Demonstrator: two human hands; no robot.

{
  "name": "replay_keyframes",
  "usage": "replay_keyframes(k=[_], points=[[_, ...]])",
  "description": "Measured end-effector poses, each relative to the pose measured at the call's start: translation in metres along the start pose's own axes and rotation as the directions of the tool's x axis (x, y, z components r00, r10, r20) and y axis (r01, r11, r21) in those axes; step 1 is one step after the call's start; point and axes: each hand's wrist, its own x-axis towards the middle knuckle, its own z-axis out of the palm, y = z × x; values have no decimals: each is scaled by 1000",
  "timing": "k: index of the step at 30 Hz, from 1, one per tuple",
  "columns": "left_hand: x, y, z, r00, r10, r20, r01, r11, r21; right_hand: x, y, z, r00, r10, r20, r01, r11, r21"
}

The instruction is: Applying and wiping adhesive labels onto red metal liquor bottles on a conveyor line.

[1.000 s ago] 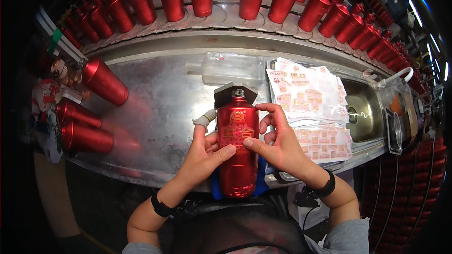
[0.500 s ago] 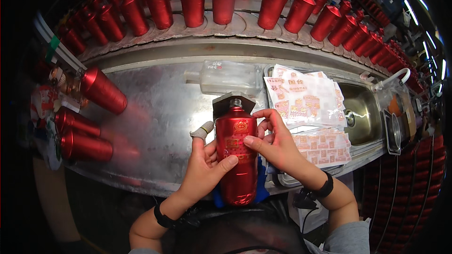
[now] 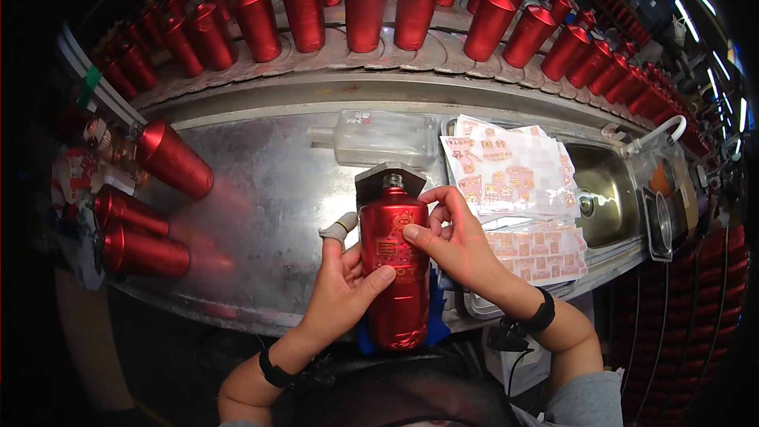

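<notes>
A glossy red bottle (image 3: 395, 300) with a clear glass neck and gold markings leans tilted against a dark angled rest, its base toward me. My left hand (image 3: 340, 285) grips its left side, thumb lying across the front, a pale wrap on one raised finger. From the right, my right hand (image 3: 452, 241) presses its thumb on the gold-marked decal area near the shoulder, with the other fingers curled around the bottle's edge. Blue cloth (image 3: 437, 330) shows beneath the bottle.
Red bottles (image 3: 366, 12) stand along a curved slat conveyor (image 3: 340, 59) beyond the metal bench. A clear glass bottle (image 3: 383, 139) lies behind the rest. Printed decal sheets (image 3: 514, 174) lie on a tray beside a sink (image 3: 613, 194). Three red bottles (image 3: 146, 249) lie at left.
The bottles on the conveyor have moved to the right. My hands keep nearly the same hold on the red bottle, with only a slight shift of the right thumb.
</notes>
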Motion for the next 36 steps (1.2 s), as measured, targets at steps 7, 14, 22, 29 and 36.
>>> replay_keyframes(k=[7, 14, 22, 29, 36], points=[[1, -2, 4, 999, 17, -28, -16, 999, 42, 6, 4, 2, 999, -11, -35, 10, 1000, -18], [4, 0, 7, 1000, 15, -27, -13, 998, 60, 10, 6, -3, 997, -69, -43, 66, 995, -68], [2, -3, 8, 999, 17, -33, -16, 999, 28, 9, 6, -1, 998, -49, -29, 47, 997, -62], [4, -1, 3, 1000, 10, -2, -10, 998, 62, 9, 1, -2, 999, -46, -20, 44, 995, -85], [8, -2, 5, 999, 3, -41, -3, 1000, 8, 16, 0, 1, 998, -14, -59, 9, 997, -81]])
